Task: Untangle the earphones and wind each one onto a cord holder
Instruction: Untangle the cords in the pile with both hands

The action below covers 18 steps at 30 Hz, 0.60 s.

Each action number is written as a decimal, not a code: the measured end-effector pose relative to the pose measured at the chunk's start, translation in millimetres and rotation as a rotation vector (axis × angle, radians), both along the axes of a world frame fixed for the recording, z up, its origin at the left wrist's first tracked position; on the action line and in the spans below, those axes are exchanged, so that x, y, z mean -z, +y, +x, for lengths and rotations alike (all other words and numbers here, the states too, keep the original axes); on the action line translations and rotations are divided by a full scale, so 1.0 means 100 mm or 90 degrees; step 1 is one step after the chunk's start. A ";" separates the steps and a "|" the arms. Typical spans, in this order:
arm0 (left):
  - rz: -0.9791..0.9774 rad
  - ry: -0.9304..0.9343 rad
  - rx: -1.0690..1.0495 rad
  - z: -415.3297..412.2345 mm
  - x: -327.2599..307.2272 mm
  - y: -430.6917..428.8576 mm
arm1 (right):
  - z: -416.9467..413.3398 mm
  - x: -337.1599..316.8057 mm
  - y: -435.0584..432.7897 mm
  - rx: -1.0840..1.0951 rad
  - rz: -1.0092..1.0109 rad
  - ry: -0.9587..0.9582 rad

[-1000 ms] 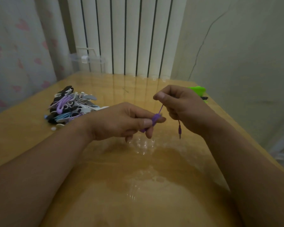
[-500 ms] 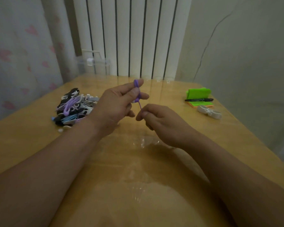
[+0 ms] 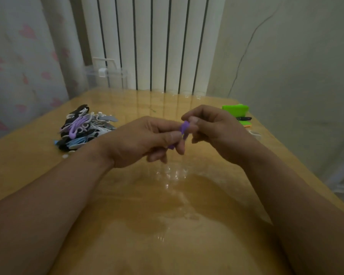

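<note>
Left hand (image 3: 145, 141) pinching purple earphone (image 3: 184, 129) — right hand (image 3: 213, 128) gripping it too, fingertips touching

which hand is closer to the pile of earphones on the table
Left. The left hand is just right of the pile of earphones, its wrist beside it. The right hand sits farther right, beyond the left, toward the green pad.

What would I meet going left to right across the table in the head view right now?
Pile of earphones and cord holders → left hand → purple earphone pinched between both hands → right hand → green notepad with black pen.
</note>
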<state>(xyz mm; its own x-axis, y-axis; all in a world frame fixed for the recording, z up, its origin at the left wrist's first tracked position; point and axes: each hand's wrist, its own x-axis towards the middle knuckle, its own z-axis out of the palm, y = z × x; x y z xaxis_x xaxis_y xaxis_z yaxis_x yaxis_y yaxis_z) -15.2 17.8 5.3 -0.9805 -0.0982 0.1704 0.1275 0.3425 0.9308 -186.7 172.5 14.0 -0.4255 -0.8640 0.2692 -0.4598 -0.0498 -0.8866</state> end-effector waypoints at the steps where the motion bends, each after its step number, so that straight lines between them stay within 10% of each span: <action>1: 0.029 0.029 -0.019 0.00 -0.01 -0.01 | 0.01 0.05 -0.02 -0.005 -0.001 -0.031; 18: 0.095 0.145 -0.237 -0.21 0.17 -0.06 | 0.20 0.30 -0.22 0.084 0.051 0.030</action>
<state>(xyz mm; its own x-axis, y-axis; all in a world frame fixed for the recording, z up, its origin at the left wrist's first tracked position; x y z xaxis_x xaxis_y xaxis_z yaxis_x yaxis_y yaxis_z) -36.2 11.9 -12.2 -0.8131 -0.4763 0.3348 0.2287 0.2675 0.9360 -166.3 150.7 -15.8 -0.5255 -0.8207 0.2243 -0.4986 0.0833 -0.8628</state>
